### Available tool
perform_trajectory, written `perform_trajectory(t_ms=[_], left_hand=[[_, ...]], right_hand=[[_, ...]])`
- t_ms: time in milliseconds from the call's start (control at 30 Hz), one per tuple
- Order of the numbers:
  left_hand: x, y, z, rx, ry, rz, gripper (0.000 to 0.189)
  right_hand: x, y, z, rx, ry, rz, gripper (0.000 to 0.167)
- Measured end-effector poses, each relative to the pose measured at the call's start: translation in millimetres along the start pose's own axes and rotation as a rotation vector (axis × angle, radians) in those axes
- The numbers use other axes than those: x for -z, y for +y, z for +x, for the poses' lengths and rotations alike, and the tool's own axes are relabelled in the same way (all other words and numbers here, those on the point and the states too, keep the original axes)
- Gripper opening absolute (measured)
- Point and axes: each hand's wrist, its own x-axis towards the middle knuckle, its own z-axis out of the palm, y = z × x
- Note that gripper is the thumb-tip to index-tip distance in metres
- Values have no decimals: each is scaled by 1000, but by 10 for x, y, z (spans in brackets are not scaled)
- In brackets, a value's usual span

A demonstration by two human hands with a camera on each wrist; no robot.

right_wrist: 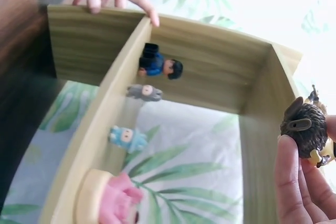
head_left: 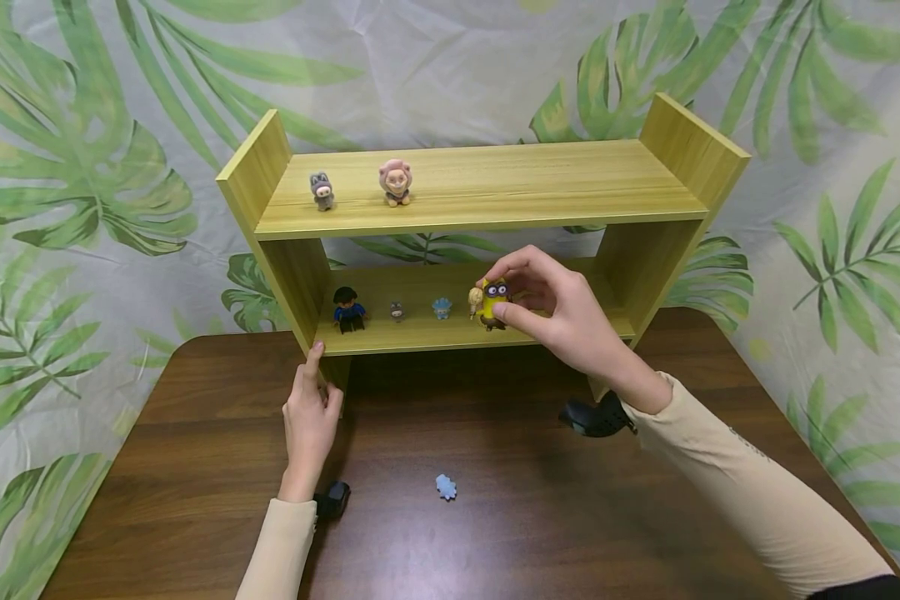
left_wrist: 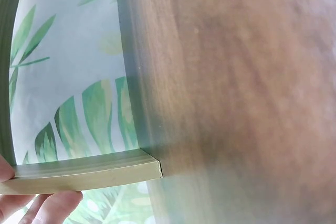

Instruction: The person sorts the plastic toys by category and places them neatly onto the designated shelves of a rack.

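My right hand [head_left: 562,312] pinches a yellow minion figure [head_left: 496,302] with goggles, just above the lower board of the wooden shelf [head_left: 495,179]. In the right wrist view, the minion's dark brown, textured underside [right_wrist: 307,129] faces the camera. Close beside it in the head view is a small pale-headed figure [head_left: 476,298]; its pink body [right_wrist: 119,195] shows in the right wrist view. My left hand [head_left: 311,417] holds the shelf's left side panel, fingers [left_wrist: 60,205] on both sides of its edge, with the index finger reaching up to the lower board's front corner.
Along the lower board stand a blue-and-black doll [head_left: 348,310], a small grey figure [head_left: 397,312] and a light-blue figure [head_left: 441,308]. A grey figure [head_left: 322,192] and a pink-hooded one [head_left: 396,182] stand on top. A small blue piece [head_left: 446,487] lies on the brown table [head_left: 540,533].
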Motion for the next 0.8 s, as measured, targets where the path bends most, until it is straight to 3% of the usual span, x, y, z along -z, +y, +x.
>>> perform_trajectory(t_ms=[500,800], left_hand=[[8,14,2,-11,10,1,86],[7,20,8,-13,13,-6,86]], right_hand=[[95,-174,241,72,21,-23,25],[167,-253,344,45,32,-28,24]])
